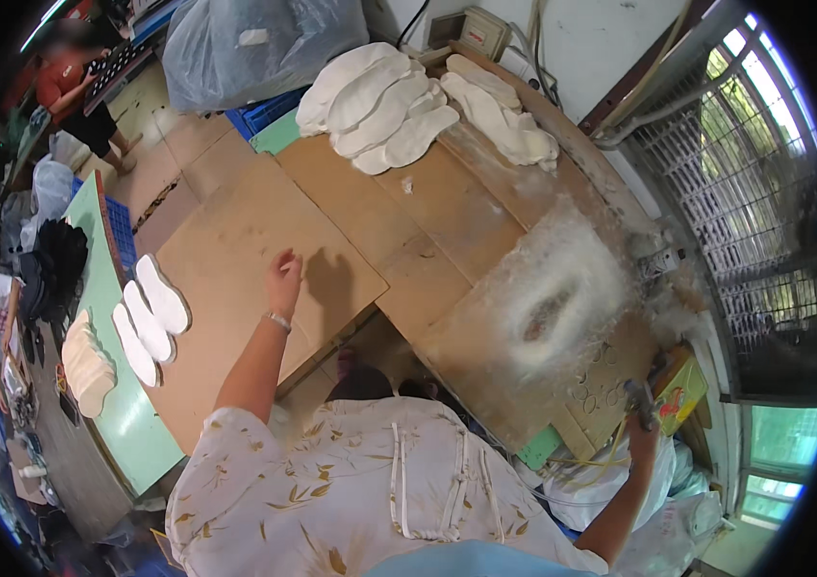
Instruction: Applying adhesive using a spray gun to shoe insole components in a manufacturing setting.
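Observation:
My left hand hovers above the brown cardboard covering the table, its fingers loosely bent and slightly apart, with nothing seen in them. Off to the lower right, my right hand grips a dark spray gun. A thin yellow hose hangs close to that hand. Several white insoles lie side by side on the left of the cardboard. Beyond them, a row of overlapping cream insoles rests on the green tabletop.
Piles of cream insoles and more insoles lie at the far end. White residue coats the right cardboard. A large plastic bag stands behind, a barred window is on the right, and a person stands far left.

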`<action>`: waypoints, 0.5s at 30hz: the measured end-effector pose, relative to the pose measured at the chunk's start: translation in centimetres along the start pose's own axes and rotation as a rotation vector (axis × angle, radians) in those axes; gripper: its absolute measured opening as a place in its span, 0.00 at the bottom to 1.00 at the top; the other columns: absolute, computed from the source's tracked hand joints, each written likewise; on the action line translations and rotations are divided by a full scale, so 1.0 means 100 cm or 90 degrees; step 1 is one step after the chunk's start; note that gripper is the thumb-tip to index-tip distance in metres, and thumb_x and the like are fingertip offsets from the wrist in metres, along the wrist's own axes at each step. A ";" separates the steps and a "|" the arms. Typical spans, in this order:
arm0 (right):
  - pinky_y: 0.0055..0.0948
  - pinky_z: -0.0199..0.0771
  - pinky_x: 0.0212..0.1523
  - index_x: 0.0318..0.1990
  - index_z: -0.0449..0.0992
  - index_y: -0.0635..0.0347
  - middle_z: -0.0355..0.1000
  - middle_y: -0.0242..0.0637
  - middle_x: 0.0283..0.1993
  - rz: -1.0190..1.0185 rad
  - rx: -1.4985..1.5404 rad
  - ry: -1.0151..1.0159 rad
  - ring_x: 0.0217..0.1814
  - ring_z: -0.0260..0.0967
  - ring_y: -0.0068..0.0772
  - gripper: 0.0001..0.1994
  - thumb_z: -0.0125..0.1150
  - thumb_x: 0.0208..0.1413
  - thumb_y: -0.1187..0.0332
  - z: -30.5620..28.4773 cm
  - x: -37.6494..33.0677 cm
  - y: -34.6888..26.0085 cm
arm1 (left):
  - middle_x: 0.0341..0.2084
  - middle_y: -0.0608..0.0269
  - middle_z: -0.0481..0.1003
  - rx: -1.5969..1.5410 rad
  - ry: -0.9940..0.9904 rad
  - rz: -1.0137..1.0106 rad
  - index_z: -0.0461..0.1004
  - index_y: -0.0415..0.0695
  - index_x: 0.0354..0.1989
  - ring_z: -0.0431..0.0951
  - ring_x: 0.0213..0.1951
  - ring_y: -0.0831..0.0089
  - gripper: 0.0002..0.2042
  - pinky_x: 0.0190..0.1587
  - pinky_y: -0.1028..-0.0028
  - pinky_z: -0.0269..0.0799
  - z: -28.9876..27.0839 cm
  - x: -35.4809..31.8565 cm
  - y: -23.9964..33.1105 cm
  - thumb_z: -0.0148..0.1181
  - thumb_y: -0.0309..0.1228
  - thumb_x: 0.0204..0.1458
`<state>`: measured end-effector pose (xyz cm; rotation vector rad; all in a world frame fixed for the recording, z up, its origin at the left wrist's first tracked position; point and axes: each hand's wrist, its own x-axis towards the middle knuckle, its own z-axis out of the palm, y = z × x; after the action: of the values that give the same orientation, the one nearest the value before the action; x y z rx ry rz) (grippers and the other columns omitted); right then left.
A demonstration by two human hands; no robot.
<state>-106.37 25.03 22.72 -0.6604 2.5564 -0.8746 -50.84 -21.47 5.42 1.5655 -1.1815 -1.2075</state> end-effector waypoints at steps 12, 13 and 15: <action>0.19 0.49 0.11 0.35 0.76 0.59 0.65 0.26 0.17 0.109 0.122 -0.015 0.10 0.52 0.13 0.07 0.54 0.55 0.66 0.112 -0.014 -0.069 | 0.28 0.61 0.74 0.063 0.027 0.020 0.68 0.36 0.50 0.72 0.25 0.76 0.21 0.25 0.77 0.71 0.144 0.248 0.084 0.59 0.35 0.50; 0.18 0.50 0.11 0.39 0.75 0.59 0.67 0.27 0.21 0.118 0.153 -0.023 0.10 0.52 0.13 0.09 0.54 0.55 0.66 0.116 -0.023 -0.082 | 0.26 0.62 0.73 0.000 0.038 0.001 0.69 0.35 0.47 0.72 0.23 0.76 0.20 0.23 0.78 0.70 0.152 0.254 0.095 0.60 0.35 0.49; 0.18 0.50 0.11 0.42 0.75 0.60 0.70 0.29 0.25 0.127 0.186 -0.028 0.11 0.53 0.13 0.11 0.54 0.55 0.67 0.119 -0.027 -0.087 | 0.25 0.62 0.73 -0.009 0.081 -0.023 0.70 0.36 0.44 0.71 0.22 0.76 0.19 0.22 0.79 0.69 0.154 0.280 0.101 0.62 0.34 0.48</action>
<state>-95.90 14.73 19.97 -0.3267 2.3401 -1.1173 -64.98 -51.83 5.87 1.6342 -1.0649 -1.1183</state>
